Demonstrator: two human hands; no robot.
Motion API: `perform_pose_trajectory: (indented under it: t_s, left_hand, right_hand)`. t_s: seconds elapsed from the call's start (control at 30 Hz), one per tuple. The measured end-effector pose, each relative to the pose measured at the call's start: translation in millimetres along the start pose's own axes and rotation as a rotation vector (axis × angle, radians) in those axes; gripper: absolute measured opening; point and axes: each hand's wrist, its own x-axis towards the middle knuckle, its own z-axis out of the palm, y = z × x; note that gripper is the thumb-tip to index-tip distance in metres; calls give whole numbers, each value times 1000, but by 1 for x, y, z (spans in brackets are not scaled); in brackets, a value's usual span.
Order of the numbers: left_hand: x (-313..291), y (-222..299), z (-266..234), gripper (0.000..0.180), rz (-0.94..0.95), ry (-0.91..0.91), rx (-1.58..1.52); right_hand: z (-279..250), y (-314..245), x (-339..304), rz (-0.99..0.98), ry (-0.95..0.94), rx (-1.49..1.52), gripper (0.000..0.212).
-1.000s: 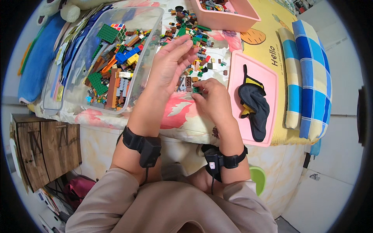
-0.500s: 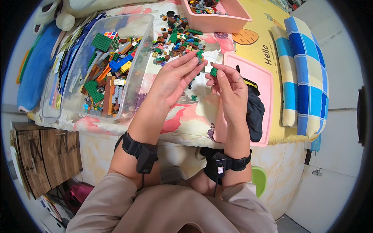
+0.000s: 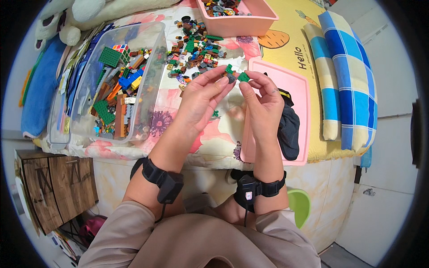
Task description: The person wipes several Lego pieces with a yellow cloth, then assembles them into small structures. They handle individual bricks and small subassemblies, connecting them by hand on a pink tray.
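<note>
My left hand [image 3: 202,93] pinches a small cluster of toy building bricks [image 3: 230,76], dark grey with green on top, between thumb and fingertips. Close beside it, my right hand [image 3: 262,99] holds a green toy brick [image 3: 243,77] between thumb and forefinger. Only a narrow gap shows between the two pieces. Beyond the hands, a heap of loose bricks [image 3: 193,47] in green, brown and grey is spread over the flowered cloth. Partly behind my left hand lies a small green piece [image 3: 215,113].
To the left stands a clear plastic bin [image 3: 149,96] with bricks and a puzzle cube [image 3: 121,51]. A pink box [image 3: 239,27] of bricks is at the back. Right of my hands, a pink lid [image 3: 302,111] bears a black cloth item [image 3: 289,134]; checked cushions [image 3: 346,85] lie farther right.
My hands have come closer together, bringing the green brick next to the left hand's cluster. The whole view has shifted slightly.
</note>
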Motion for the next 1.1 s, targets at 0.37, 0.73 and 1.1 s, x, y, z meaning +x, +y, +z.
perform_pose_trajectory:
  t_s: [0.37,0.73,1.1]
  left_hand:
    - [0,-5,-3,30,68,-2,12]
    - [-2,-6,-1,32,92,-38,153]
    - [-3,0,0,26,82,-58,217]
  right_hand:
    - [5,5,2,103,34,69,26]
    - [-2,-3,1,125,19,150,25]
    - [-8,3,4,-12,-66,64,24]
